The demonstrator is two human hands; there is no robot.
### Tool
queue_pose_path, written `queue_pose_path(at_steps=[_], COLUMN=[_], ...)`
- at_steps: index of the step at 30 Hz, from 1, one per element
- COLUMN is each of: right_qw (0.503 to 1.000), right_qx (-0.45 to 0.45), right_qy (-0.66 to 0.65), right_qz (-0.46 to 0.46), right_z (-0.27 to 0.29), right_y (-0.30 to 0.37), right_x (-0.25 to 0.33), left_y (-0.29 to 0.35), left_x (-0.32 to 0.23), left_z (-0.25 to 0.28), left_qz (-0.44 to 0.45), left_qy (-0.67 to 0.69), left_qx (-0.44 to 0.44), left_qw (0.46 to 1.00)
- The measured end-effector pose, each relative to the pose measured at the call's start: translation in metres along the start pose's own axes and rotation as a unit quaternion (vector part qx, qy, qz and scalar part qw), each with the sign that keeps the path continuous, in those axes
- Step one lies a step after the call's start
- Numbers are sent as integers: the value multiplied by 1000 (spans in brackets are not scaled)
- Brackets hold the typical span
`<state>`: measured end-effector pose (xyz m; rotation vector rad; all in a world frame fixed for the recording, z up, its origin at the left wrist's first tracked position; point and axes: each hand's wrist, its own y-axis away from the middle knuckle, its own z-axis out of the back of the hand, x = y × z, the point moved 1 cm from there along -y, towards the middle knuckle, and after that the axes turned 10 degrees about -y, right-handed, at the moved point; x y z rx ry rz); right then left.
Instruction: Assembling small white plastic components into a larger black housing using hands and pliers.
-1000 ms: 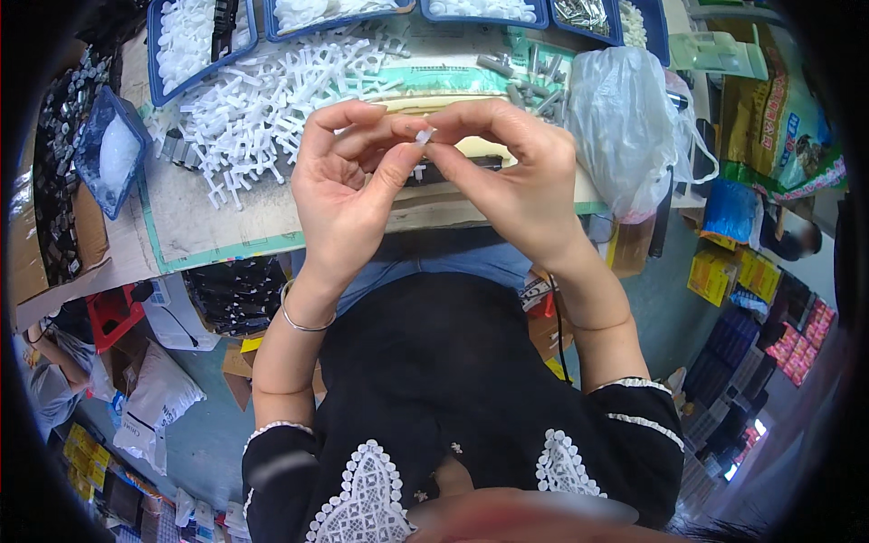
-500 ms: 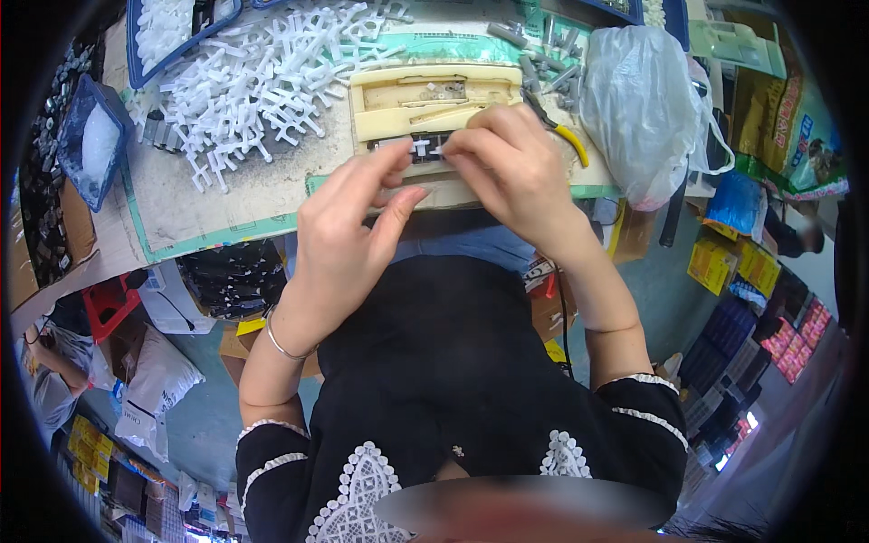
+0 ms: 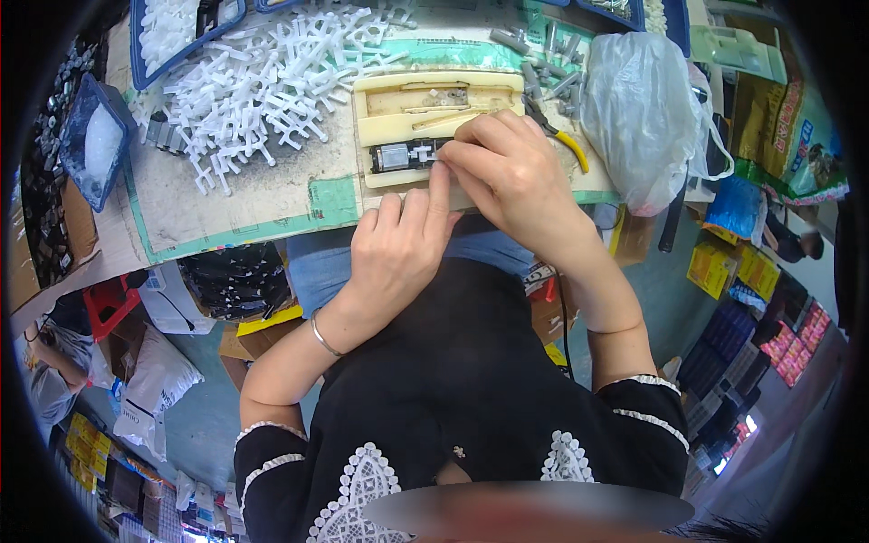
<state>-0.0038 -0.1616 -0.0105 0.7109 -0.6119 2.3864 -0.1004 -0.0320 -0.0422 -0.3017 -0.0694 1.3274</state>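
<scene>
A small black housing with a silver block and white plastic parts inside (image 3: 396, 157) lies in the front slot of a cream-coloured fixture (image 3: 407, 127) on the table. At the housing's right end, the thumb and index finger of my right hand (image 3: 520, 181) are pinched together. They cover whatever is between them. My left hand (image 3: 396, 242) is in front of the fixture, its index finger stretched up to the right fingertips and the other fingers loosely bent. Nothing shows in its grasp.
White branched plastic pieces (image 3: 262, 81) are heaped at the left. Yellow-handled pliers (image 3: 572, 149) lie right of the fixture, near grey cylindrical parts (image 3: 552, 72) and a whitish plastic bag (image 3: 638, 118). A blue bin (image 3: 98, 145) stands at the left edge.
My left hand has moved right and toward me, from the housing's left side to below it, uncovering the silver block. My right hand stays at the right end, its fingertips slightly lower.
</scene>
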Motion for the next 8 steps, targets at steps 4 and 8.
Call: queue_pose_path(at_steps=[4, 8], right_qw=[998, 942], right_qx=[-37, -195], right_qy=[-51, -53], right_qz=[-28, -269], right_z=[30, 88], right_y=[-7, -52], right_x=[-9, -33], left_y=[8, 9], left_x=[21, 47], left_z=[-1, 17], left_qz=[-57, 11], left_qy=[122, 198], left_qx=[-72, -81], left_qw=[988, 977])
